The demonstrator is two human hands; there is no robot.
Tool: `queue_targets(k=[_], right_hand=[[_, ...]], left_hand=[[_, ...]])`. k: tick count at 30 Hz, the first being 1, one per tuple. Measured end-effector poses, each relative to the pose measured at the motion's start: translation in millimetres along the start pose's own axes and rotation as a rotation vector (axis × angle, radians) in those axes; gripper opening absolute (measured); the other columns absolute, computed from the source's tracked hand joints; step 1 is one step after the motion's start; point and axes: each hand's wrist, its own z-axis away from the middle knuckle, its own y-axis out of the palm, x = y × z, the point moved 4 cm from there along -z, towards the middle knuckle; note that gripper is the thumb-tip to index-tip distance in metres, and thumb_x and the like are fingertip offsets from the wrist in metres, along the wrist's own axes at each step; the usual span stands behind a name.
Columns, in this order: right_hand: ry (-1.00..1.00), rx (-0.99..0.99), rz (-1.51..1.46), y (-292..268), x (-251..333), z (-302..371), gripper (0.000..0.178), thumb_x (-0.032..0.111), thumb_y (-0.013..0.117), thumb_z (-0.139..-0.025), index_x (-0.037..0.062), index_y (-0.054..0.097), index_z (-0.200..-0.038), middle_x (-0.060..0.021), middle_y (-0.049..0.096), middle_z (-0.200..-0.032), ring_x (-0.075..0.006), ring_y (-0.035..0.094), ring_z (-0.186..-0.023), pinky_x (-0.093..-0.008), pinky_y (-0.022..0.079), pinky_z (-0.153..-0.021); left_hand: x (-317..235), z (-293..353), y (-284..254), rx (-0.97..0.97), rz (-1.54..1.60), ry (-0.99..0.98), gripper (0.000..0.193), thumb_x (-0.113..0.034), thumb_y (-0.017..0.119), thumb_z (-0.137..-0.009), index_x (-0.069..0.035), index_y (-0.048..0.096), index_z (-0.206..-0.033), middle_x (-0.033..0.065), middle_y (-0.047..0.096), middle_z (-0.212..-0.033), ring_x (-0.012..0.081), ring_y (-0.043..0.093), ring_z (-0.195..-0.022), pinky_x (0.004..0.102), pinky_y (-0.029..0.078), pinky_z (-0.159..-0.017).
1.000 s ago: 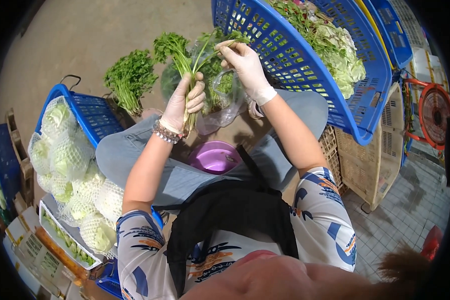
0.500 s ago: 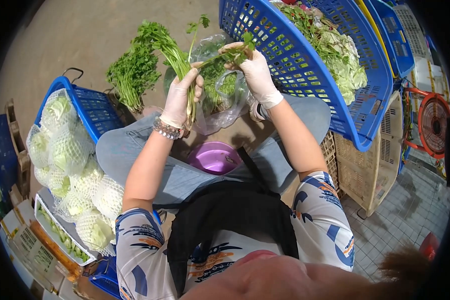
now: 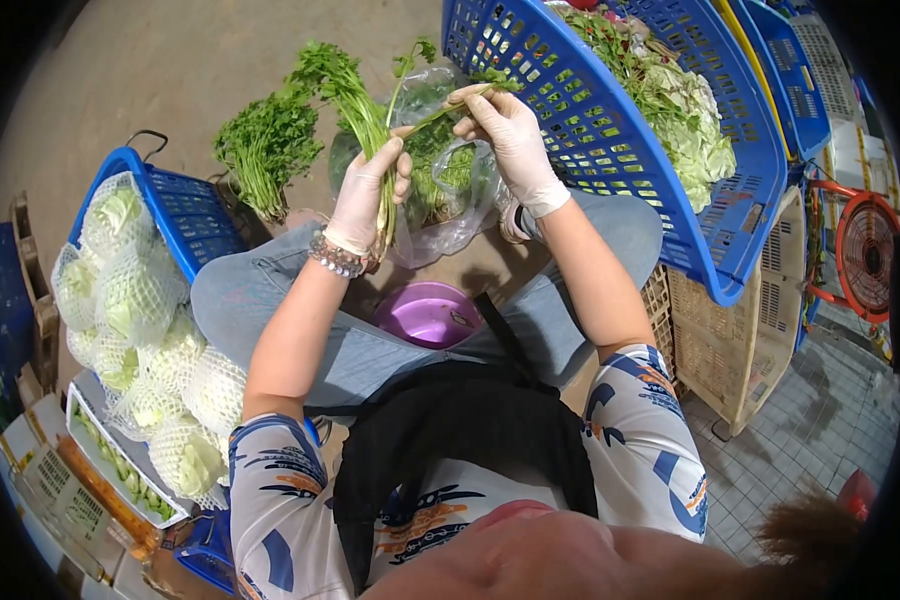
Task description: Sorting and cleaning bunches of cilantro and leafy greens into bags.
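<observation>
My left hand [image 3: 362, 195], in a pale glove, is wrapped round the lower stems of a bunch of leafy green herbs [image 3: 358, 112] that looks like celery or coriander. My gloved right hand [image 3: 510, 140] pinches one stalk [image 3: 432, 119] that stretches across from the bunch, its leafy end by my fingertips. Behind and between my hands lies an open clear plastic bag [image 3: 440, 240] with more of the greens [image 3: 438, 185] in it. On the floor to the left rests another bunch of the same greens [image 3: 267, 150]. A purple basin [image 3: 428, 312] stands between my legs.
At the right a tall blue basket [image 3: 610, 140] holds leafy scraps [image 3: 685, 130]. Net-wrapped cabbages [image 3: 135, 300] are heaped by a blue crate [image 3: 195, 210] at the left. Farther right are a beige crate [image 3: 735, 330] and a red fan [image 3: 863, 250].
My right hand's fingers have drawn together at the tips around the stalk, and fewer leaves show in them. My left hand holds the bunch in nearly the same place.
</observation>
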Motion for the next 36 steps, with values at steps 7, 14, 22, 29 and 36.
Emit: queue_targets(k=[7,14,22,29,36], right_hand=[[-0.065,-0.153,0.086,-16,3,-6,0.023,0.023,0.058,-0.098,0.003,0.069,-0.103,-0.0015,0.068,-0.097,-0.005,0.057,-0.073,-0.0191,0.045,-0.068],[-0.484,-0.623,0.307,-48,63,0,0.02,0.02,0.061,-0.097,0.0024,0.069,-0.092,-0.0032,0.065,-0.076,-0.0079,0.055,-0.06,-0.0235,0.045,-0.058],[-0.279,-0.33,0.123,-59,60,-3,0.037,0.028,0.046,-0.101,0.0006,0.062,-0.121,-0.0054,0.067,-0.09,-0.0078,0.056,-0.064,-0.021,0.046,-0.06],[-0.437,0.015,0.925,3,39,11,0.028,0.012,0.069,-0.085,0.0099,0.066,-0.113,-0.0021,0.064,-0.115,-0.0134,0.06,-0.075,-0.0238,0.05,-0.071],[-0.4,0.016,0.954,3,29,7,0.013,0.018,0.062,-0.09,0.0109,0.068,-0.099,-0.0077,0.063,-0.094,-0.0278,0.065,-0.084,-0.0346,0.052,-0.073]], left_hand=[[-2,5,13,0.107,-0.078,-0.071,0.038,-0.025,0.053,-0.101,0.0,0.054,-0.131,-0.0063,0.044,-0.064,0.0028,0.037,-0.049,0.0176,0.028,-0.043],[-1,13,8,0.223,-0.032,-0.128,0.036,-0.023,0.049,-0.103,-0.001,0.055,-0.13,-0.0079,0.04,-0.06,0.0012,0.032,-0.046,0.0176,0.025,-0.042],[8,11,16,0.288,0.037,-0.19,0.039,-0.025,0.043,-0.105,-0.001,0.048,-0.136,-0.0077,0.037,-0.059,0.0012,0.03,-0.043,0.0172,0.024,-0.04],[8,10,14,0.279,0.021,-0.184,0.039,-0.025,0.042,-0.105,-0.001,0.048,-0.136,-0.0078,0.035,-0.058,0.0011,0.029,-0.043,0.0176,0.024,-0.04],[-2,4,10,0.244,0.02,-0.05,0.046,-0.025,0.051,-0.101,-0.002,0.046,-0.14,0.0058,0.065,-0.097,0.0094,0.061,-0.078,0.0206,0.049,-0.063]])
